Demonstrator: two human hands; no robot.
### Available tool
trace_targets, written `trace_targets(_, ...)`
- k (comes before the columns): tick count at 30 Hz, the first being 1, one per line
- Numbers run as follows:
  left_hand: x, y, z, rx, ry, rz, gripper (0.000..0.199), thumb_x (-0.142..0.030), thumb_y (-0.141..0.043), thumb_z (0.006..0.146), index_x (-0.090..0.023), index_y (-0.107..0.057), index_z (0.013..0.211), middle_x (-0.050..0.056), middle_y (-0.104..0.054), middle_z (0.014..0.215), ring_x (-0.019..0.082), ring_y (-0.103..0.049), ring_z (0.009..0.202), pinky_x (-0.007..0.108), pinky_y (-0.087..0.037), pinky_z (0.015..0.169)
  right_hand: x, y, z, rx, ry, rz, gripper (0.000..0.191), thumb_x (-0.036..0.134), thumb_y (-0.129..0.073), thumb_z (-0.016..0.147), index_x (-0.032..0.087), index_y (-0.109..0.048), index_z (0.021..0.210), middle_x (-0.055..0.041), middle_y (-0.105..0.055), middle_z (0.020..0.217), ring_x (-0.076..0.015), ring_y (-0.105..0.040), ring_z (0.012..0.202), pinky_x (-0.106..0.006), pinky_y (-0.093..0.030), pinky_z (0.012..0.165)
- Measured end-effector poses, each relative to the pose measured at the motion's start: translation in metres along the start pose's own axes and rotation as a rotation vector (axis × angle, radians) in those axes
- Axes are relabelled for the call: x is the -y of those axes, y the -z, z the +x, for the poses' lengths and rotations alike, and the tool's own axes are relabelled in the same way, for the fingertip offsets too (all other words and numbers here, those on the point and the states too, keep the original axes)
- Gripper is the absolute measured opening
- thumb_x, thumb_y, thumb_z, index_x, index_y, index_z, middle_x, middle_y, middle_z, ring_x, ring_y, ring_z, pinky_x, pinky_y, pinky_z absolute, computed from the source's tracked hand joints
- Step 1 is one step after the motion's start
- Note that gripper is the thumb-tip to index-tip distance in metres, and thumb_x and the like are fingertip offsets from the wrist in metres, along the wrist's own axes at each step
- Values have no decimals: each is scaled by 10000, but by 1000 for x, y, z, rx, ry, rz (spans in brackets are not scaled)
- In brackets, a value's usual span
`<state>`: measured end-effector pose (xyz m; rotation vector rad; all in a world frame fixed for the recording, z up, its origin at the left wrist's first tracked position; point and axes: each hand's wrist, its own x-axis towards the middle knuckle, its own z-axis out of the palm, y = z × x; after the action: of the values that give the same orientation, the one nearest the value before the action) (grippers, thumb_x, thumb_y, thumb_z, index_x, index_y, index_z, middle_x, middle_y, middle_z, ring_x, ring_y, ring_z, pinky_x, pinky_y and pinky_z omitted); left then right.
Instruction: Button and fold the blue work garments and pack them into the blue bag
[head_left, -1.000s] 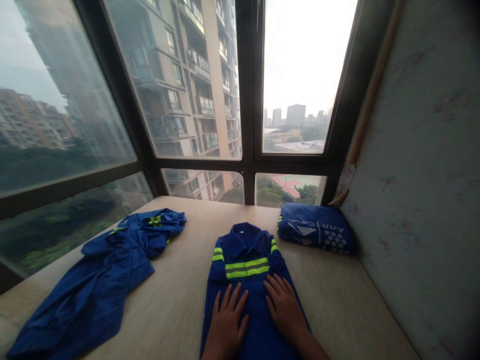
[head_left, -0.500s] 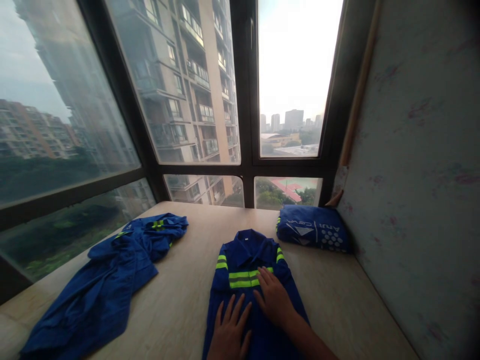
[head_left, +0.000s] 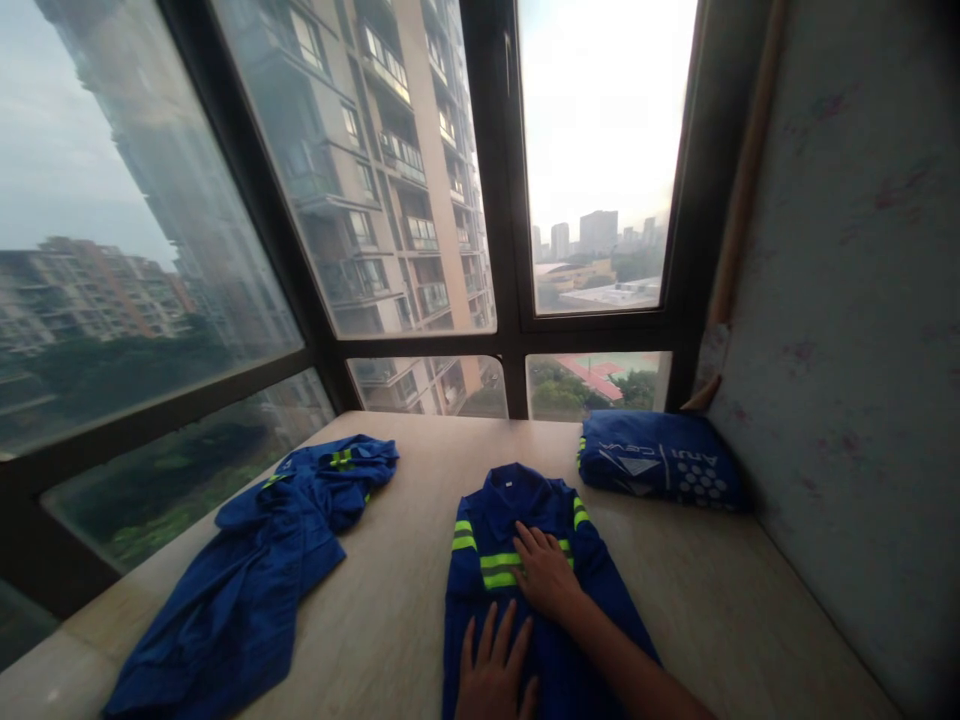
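Note:
A blue work jacket (head_left: pixel 517 500) with yellow-green and grey reflective stripes lies flat in front of me, collar pointing away toward the window. My right hand (head_left: pixel 546 570) rests on its chest, fingers spread over the stripe just below the collar. Lower down on the jacket's front, my left hand (head_left: pixel 496 665) lies flat with its fingers apart. Neither hand grasps the cloth. The jacket's lower end runs out of view at the bottom, partly hidden by my hands and right forearm.
On the left of the pale ledge (head_left: pixel 390 600) lies a crumpled blue work garment (head_left: pixel 247 570). A folded blue bundle (head_left: pixel 660 460) with white lettering sits at the back right, beside the patterned wall (head_left: pixel 847 400). Windows with a dark frame (head_left: pixel 517 370) border the ledge.
My right hand has moved slightly up the jacket toward the collar, while my left hand stays flat on the front. The whole view has shifted, so the scene appears farther right.

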<state>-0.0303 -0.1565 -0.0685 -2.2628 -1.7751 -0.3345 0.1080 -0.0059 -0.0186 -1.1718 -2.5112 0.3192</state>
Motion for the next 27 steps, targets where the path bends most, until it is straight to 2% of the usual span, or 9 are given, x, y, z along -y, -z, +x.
trace_targets(5, -1, 4, -2, 51, 14, -44, 680, -329, -558, 847, -391, -354, 1493, 0, -409, 1541, 312, -436, 1368, 512, -329, 1102, 3, 7, -4, -23, -1, 13, 411, 269, -474, 911, 211, -599, 1298, -74, -522, 1454, -288, -437, 1328, -462, -316, 1101)
trace_targets(8, -6, 18, 5, 95, 74, -138, 598, -312, -552, 843, -370, -472, 1433, 12, -470, 1503, 318, -464, 1347, 516, -383, 1072, 3, 8, -5, -47, 1, 26, 384, 234, -465, 911, 216, -620, 1261, -67, -559, 1414, -266, -450, 1313, -427, -319, 1100)
trace_targets(10, -8, 33, 21, 96, 173, -256, 506, -281, -511, 858, -318, -566, 1360, 41, -565, 1425, 300, -516, 1298, 490, -423, 1045, 3, 7, -5, -47, 2, 33, 380, 249, -471, 914, 219, -618, 1264, -64, -563, 1408, -270, -453, 1306, -429, -320, 1095)
trace_targets(12, -5, 48, 48, 44, 299, -433, 440, -251, -453, 882, -240, -621, 1288, 83, -628, 1339, 271, -546, 1258, 462, -419, 1059, 2, 8, -5, -42, -5, 42, 375, 263, -479, 917, 224, -616, 1264, -63, -563, 1407, -272, -452, 1304, -429, -319, 1092)
trace_targets(15, 7, 59, 95, -41, 625, -857, 385, -228, -529, 834, -160, -638, 1197, 129, -622, 1316, 258, -541, 1257, 416, -402, 1080, 2, 11, -3, -27, -22, 58, 358, 285, -487, 921, 225, -622, 1246, -66, -560, 1409, -267, -440, 1314, -422, -309, 1096)
trace_targets(17, 15, 56, 122, -32, 861, -1088, 397, -226, -604, 787, -139, -616, 1174, 158, -643, 1258, 267, -615, 1157, 394, -493, 959, 3, 14, -3, -18, -25, 68, 352, 301, -481, 926, 222, -623, 1239, -65, -557, 1410, -265, -431, 1321, -422, -305, 1099)
trace_targets(19, 20, 47, 139, -10, 985, -1212, 399, -249, -602, 810, -129, -579, 1190, 167, -686, 1135, 249, -701, 960, 355, -555, 775, 3, 16, -3, -12, -22, 77, 354, 304, -469, 931, 222, -619, 1241, -62, -555, 1411, -261, -426, 1324, -422, -303, 1098)
trace_targets(21, 21, 37, 147, -21, 1026, -1301, 360, -253, -554, 859, -123, -561, 1195, 152, -709, 1042, 206, -724, 812, 295, -550, 656, 4, 17, -3, -11, -18, 86, 357, 309, -461, 936, 220, -614, 1245, -63, -556, 1408, -257, -426, 1321, -418, -302, 1096)
trace_targets(27, 27, 25, 154, -187, 1117, -1469, 313, -118, -591, 819, -142, -617, 1129, 102, -728, 998, 112, -683, 675, 172, -460, 511, 3, 16, -1, -19, -19, 101, 381, 330, -455, 932, 216, -586, 1272, -67, -501, 1464, -274, -403, 1334, -446, -288, 1098)
